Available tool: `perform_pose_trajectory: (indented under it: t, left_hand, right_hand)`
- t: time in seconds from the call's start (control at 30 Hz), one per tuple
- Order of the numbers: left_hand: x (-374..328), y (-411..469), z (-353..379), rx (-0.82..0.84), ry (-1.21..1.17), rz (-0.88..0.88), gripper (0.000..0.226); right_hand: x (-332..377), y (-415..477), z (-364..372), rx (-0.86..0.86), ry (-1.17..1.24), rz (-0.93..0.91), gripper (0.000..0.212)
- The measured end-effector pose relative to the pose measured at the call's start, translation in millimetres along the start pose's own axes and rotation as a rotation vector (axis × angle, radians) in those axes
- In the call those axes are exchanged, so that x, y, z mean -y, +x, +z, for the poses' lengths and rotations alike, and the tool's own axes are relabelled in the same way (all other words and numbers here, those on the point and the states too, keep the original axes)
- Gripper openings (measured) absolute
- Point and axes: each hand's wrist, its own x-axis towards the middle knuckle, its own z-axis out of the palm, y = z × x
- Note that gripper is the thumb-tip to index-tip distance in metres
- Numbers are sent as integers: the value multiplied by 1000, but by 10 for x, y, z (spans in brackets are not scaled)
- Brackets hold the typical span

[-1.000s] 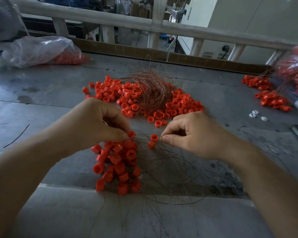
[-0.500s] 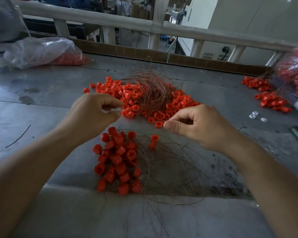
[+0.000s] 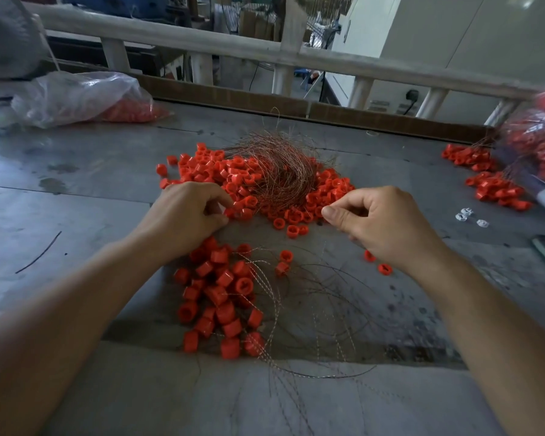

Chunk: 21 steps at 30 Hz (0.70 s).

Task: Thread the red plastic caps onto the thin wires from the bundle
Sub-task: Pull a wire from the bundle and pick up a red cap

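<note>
This is a small workshop or factory floor given over to hand assembly. The worktop (image 3: pixel 92 171) is a broad sheet of dull grey metal, scuffed and stained. Loose red caps (image 3: pixel 331 187) lie heaped on it around a tangled bundle of thin wires (image 3: pixel 280 177), and a nearer pile of caps (image 3: pixel 221 294) has wires running out of it. A clear plastic bag (image 3: pixel 76 96) stuffed with more caps lies at the left, and a second bag (image 3: pixel 538 136), blurred, at the right. A cardboard strip (image 3: pixel 233 96) lines the far edge under a pale, chipped railing (image 3: pixel 202 42). Beyond the railing are cartons (image 3: pixel 252 22) and a wall socket (image 3: pixel 411 95).
</note>
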Motion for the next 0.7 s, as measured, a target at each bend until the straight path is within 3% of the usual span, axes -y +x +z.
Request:
perform_pose_trajectory:
  t: [0.13,0.23,0.43,0.7]
  left_hand:
    - [-54,-31,14,-21,-14,-19,12]
    - [-105,-37,-75,-99,-79,-115,24]
    - [-249,-151,-287,-84,-627,-277,26]
    - [-351,-227,-354,-48,-828,-305,29]
  right_hand:
    - [-27,11,5,-14,-3,18,12]
    - [-58,21,21,-14,-41,29,13]
    - [-40,56,64,-60,-135,-42,14]
    - [63,204,271,56,-357,-281,32]
